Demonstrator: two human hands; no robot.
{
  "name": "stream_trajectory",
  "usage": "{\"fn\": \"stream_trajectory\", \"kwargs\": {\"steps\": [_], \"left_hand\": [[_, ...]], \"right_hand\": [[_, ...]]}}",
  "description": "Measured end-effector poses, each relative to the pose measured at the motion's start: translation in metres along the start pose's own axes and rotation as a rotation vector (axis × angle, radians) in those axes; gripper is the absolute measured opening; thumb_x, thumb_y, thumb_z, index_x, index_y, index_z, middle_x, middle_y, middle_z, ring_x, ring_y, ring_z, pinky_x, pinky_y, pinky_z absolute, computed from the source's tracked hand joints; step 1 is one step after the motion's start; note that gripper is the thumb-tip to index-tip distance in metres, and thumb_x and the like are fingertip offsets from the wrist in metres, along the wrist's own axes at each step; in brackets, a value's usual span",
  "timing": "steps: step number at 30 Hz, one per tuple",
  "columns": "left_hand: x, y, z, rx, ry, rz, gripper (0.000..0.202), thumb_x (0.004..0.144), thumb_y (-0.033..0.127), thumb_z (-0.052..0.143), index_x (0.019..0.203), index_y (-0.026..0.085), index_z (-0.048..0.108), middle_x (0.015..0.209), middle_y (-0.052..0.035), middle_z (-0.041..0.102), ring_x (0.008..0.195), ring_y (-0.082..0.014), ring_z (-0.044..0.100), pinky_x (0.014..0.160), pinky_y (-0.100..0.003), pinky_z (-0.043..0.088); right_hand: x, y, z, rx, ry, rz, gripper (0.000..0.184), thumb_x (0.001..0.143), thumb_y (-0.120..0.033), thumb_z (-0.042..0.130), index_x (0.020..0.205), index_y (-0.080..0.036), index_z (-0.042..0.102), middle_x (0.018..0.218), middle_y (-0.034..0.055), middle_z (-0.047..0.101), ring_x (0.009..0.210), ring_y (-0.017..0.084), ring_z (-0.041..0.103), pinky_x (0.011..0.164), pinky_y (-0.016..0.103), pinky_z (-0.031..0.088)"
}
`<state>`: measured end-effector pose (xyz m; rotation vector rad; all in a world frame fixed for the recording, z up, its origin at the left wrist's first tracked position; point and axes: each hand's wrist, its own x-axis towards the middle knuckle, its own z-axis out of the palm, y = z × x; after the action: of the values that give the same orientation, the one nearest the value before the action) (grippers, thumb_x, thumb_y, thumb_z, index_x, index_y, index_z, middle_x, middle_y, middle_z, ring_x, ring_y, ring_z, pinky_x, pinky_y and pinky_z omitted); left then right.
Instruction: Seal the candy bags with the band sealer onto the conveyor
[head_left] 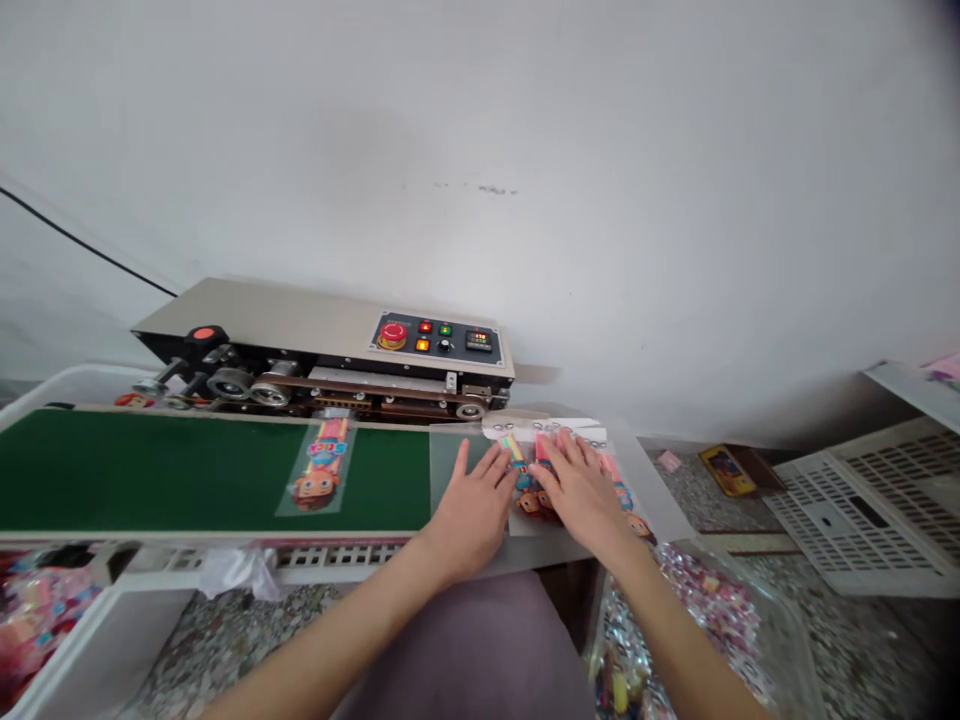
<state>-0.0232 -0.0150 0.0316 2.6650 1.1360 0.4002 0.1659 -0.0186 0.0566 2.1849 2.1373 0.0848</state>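
Observation:
My left hand point(471, 505) lies flat with fingers stretched out on a clear feed plate point(450, 450) at the right end of a green conveyor belt point(150, 470). Beside it my right hand point(581, 490) rests flat, fingers spread, on a small stack of clear packets with cartoon figures point(525, 490). One such packet point(322, 465) lies alone on the belt, to the left of my hands. Behind the belt stands a band sealer machine point(322, 345) with a red stop button point(392, 333).
A bag of colourful small packets point(705, 600) sits at lower right. White slotted crates point(862, 510) stand at right. A yellow box point(724, 470) lies on the speckled floor. More colourful items point(37, 610) fill a bin at lower left. A white wall rises behind.

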Motion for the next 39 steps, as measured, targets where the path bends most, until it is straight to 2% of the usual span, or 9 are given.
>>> {"fn": "stream_trajectory", "kwargs": {"steps": [5,8,12,17,22,25,29,34,39], "left_hand": [[0.019,0.019,0.003,-0.061,0.025,-0.187,0.047,0.106,0.03,0.026,0.145,0.017,0.048,0.154,-0.0108,0.048,0.145,-0.0271,0.038,0.12,-0.06,0.025],[0.022,0.021,0.02,0.044,0.022,-0.15,0.052,0.105,0.039,0.031,0.152,0.018,0.04,0.161,-0.0116,0.036,0.15,-0.0345,0.027,0.117,-0.071,0.019],[0.013,0.003,0.033,0.123,0.029,-0.058,0.054,0.106,0.039,0.024,0.155,0.019,0.033,0.164,-0.0088,0.028,0.153,-0.0316,0.02,0.117,-0.073,0.014],[0.006,-0.019,0.012,0.127,-0.064,0.06,0.055,0.104,0.03,0.026,0.157,0.016,0.026,0.166,-0.0094,0.022,0.154,-0.0306,0.016,0.118,-0.07,0.011],[0.009,-0.018,-0.013,0.13,-0.197,0.024,0.069,0.09,0.018,0.044,0.156,0.008,0.027,0.164,-0.0176,0.024,0.152,-0.034,0.02,0.118,-0.07,0.01],[0.008,-0.014,-0.013,0.108,-0.191,0.001,0.068,0.092,0.02,0.044,0.157,0.011,0.027,0.164,-0.017,0.024,0.152,-0.0329,0.022,0.118,-0.069,0.012],[0.005,-0.009,0.005,0.093,-0.072,-0.093,0.056,0.102,0.032,0.032,0.155,0.014,0.033,0.164,-0.0135,0.027,0.151,-0.0337,0.024,0.116,-0.073,0.015],[0.002,-0.011,0.024,0.122,0.06,-0.088,0.054,0.104,0.04,0.029,0.154,0.018,0.036,0.165,-0.0111,0.025,0.152,-0.0315,0.021,0.116,-0.074,0.013],[-0.006,-0.022,0.02,0.163,0.081,-0.112,0.052,0.104,0.037,0.032,0.152,0.021,0.04,0.164,-0.0101,0.028,0.151,-0.0304,0.026,0.119,-0.069,0.01]], "right_hand": [[0.005,0.02,0.008,0.088,-0.013,0.069,0.052,0.103,-0.049,0.03,0.15,-0.032,0.044,0.162,0.0045,0.034,0.147,0.032,0.032,0.114,0.054,0.032],[0.003,0.027,0.019,0.033,-0.009,0.036,0.053,0.102,-0.05,0.035,0.151,-0.032,0.043,0.162,0.0034,0.034,0.147,0.033,0.031,0.116,0.053,0.031],[-0.002,0.024,0.021,-0.007,0.109,0.015,0.053,0.1,-0.049,0.041,0.147,-0.027,0.049,0.158,0.0085,0.042,0.143,0.036,0.034,0.113,0.055,0.031],[0.024,-0.005,0.002,0.248,0.173,-0.205,0.041,0.099,-0.019,0.035,0.123,-0.021,0.068,0.125,0.0078,0.067,0.114,0.023,0.053,0.101,0.036,0.041],[0.063,-0.039,-0.001,0.325,0.09,-0.284,0.041,0.09,-0.006,0.041,0.114,-0.02,0.071,0.113,0.0075,0.066,0.108,0.02,0.052,0.094,0.032,0.042],[0.069,-0.043,-0.001,0.306,0.074,-0.28,0.04,0.087,-0.004,0.043,0.106,-0.022,0.073,0.111,0.0066,0.066,0.107,0.021,0.052,0.092,0.033,0.041],[0.051,-0.024,-0.007,0.268,0.161,-0.244,0.047,0.092,-0.008,0.038,0.127,-0.022,0.065,0.119,0.0065,0.066,0.11,0.022,0.052,0.094,0.035,0.04],[0.011,0.003,0.005,0.002,0.214,-0.008,0.044,0.102,-0.033,0.034,0.135,-0.019,0.06,0.141,0.0114,0.058,0.129,0.032,0.046,0.105,0.048,0.034],[-0.006,-0.013,0.028,-0.075,0.146,-0.002,0.05,0.102,-0.044,0.038,0.148,-0.029,0.047,0.159,0.0073,0.04,0.143,0.034,0.034,0.114,0.057,0.024]]}}
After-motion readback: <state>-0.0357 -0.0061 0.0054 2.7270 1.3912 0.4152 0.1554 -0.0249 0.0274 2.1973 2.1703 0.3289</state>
